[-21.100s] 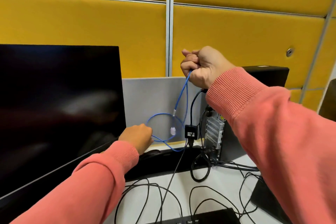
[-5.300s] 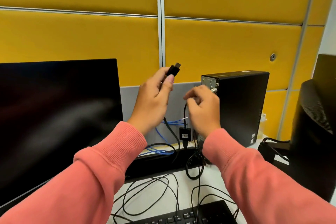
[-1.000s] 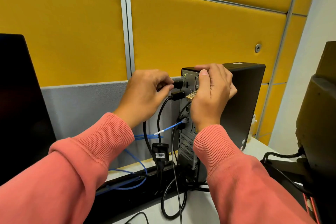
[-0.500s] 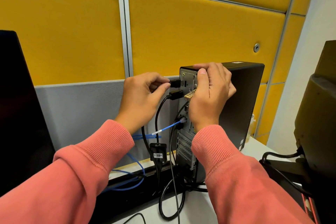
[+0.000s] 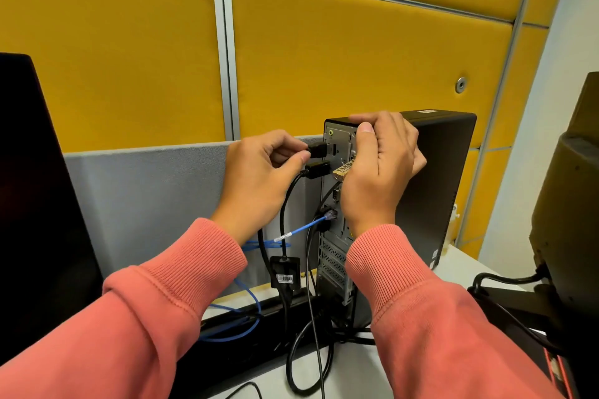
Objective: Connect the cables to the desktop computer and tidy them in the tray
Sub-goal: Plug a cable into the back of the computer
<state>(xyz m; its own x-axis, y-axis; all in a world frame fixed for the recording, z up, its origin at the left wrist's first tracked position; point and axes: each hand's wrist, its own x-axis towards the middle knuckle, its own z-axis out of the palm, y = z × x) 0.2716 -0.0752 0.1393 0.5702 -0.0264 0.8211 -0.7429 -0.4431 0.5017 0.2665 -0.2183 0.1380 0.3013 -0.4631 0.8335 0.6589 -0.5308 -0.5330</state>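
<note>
At far left, the dark edge of a monitor [image 5: 39,204] stands before a grey partition [image 5: 146,197] and yellow wall panels [image 5: 113,58]. A blue cable [image 5: 301,230] runs from behind the left sleeve to a socket low on the rear of the computer [image 5: 437,178]; its slack lies in loops in the black tray [image 5: 233,327] at the back edge of the desk [image 5: 350,369]. The left hand [image 5: 259,185] pinches a black plug [image 5: 319,150] between thumb and forefinger, its tip at a port near the top of the computer's rear panel. Just below, a second black plug [image 5: 317,169] sits at the panel; its cable drops to a small black box with a barcode label [image 5: 285,275]. A brass-coloured padlock [image 5: 343,169] shows at the panel, partly hidden. The right hand [image 5: 379,172] grips the top rear corner of the computer, fingers curled over its upper edge, thumb upright against the panel. Further black cables [image 5: 311,366] hang and coil on the desk. At far right stands the back of another monitor [image 5: 570,204].
</note>
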